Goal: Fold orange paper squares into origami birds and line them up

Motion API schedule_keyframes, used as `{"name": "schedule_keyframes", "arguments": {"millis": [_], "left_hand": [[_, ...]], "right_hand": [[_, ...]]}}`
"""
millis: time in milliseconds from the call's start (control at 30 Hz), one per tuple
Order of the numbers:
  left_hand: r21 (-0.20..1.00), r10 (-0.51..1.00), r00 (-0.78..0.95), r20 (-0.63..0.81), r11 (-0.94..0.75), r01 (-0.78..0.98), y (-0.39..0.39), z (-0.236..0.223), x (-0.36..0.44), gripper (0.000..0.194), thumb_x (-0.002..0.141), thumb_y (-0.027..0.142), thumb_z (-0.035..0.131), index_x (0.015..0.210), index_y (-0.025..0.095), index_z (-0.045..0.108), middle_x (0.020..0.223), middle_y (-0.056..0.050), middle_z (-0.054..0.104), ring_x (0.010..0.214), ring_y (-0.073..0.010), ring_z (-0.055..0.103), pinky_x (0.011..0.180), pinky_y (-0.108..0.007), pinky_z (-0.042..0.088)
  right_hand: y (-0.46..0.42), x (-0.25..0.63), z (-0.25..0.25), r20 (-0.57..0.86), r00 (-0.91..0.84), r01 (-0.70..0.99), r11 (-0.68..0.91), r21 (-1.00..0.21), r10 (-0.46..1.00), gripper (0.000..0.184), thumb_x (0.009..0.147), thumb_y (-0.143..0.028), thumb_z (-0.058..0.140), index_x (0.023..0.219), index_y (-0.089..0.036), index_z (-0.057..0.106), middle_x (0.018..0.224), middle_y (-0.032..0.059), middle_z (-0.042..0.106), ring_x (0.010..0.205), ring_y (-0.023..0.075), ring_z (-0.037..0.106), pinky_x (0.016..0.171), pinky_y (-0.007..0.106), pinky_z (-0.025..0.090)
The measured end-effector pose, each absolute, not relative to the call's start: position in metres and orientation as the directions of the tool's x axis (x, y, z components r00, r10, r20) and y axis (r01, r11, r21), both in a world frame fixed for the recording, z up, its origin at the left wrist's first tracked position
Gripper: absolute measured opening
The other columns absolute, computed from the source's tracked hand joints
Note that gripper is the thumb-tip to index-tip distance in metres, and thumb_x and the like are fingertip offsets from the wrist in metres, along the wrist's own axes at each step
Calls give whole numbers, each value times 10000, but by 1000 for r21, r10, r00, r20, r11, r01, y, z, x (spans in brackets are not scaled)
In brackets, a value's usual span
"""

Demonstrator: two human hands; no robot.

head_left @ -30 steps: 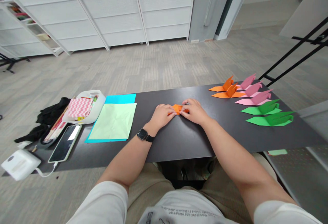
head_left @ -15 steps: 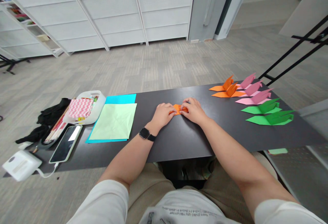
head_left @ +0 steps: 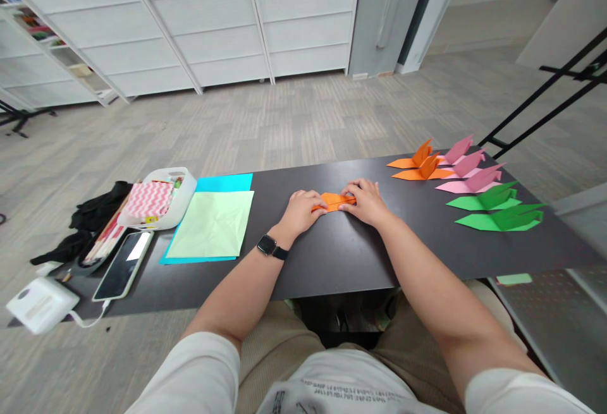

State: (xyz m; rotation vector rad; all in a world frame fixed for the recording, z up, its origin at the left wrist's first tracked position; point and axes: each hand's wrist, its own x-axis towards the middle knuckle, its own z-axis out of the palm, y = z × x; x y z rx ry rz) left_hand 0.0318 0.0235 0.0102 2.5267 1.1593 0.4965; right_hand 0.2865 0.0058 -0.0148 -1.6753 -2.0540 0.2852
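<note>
A small folded orange paper lies flat on the black table between my two hands. My left hand, with a watch on its wrist, presses its curled fingers on the paper's left end. My right hand pinches and presses the paper's right end against the table. Much of the paper is hidden under my fingers.
Finished folded paper figures, orange, pink and green, sit in a row at the table's right. Pale green paper lies on blue sheets to the left, beside a white basket, a phone and a small white device.
My right hand has slid a little to the right along the orange paper, so more of the paper shows between my hands. My left hand has stayed put.
</note>
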Motion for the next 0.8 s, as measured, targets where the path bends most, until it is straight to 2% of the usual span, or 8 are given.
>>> {"name": "schedule_keyframes", "arguments": {"millis": [200, 400, 633, 800], "left_hand": [[441, 757, 628, 182, -634, 636, 26, 9, 30, 136, 1008, 313, 691, 1041, 312, 823, 1189, -6, 754, 1146, -210, 645, 1164, -456, 373], [435, 766, 616, 182, -625, 648, 26, 7, 32, 134, 1003, 327, 699, 1042, 321, 828, 1177, -2, 749, 1116, -212, 632, 1175, -464, 365], [423, 750, 638, 174, -642, 639, 26, 16, 20, 171, 985, 266, 698, 1088, 320, 824, 1248, -10, 737, 1152, -230, 605, 1144, -451, 412], [450, 761, 606, 232, -637, 626, 28, 24, 5, 249, 989, 213, 649, 1167, 294, 804, 1292, -30, 722, 1189, -236, 602, 1124, -426, 455]], "right_hand": [[5, 299, -8, 225, -153, 864, 241, -442, 962, 250, 860, -375, 800, 1095, -312, 742, 1364, 99, 582, 1362, 369, 505, 1194, 807, 226], [4, 278, -6, 287, -228, 818, 343, -462, 931, 185, 900, -367, 771, 1083, -351, 799, 1431, 75, 572, 1418, 353, 468, 1243, 781, 142], [6, 275, -13, 232, -215, 835, 302, -459, 949, 246, 875, -361, 834, 1119, -393, 823, 1470, 76, 562, 1424, 360, 470, 1231, 788, 164], [6, 276, -13, 242, -224, 841, 313, -442, 944, 237, 898, -376, 812, 1134, -395, 820, 1455, 76, 576, 1409, 361, 477, 1221, 796, 180]]}}
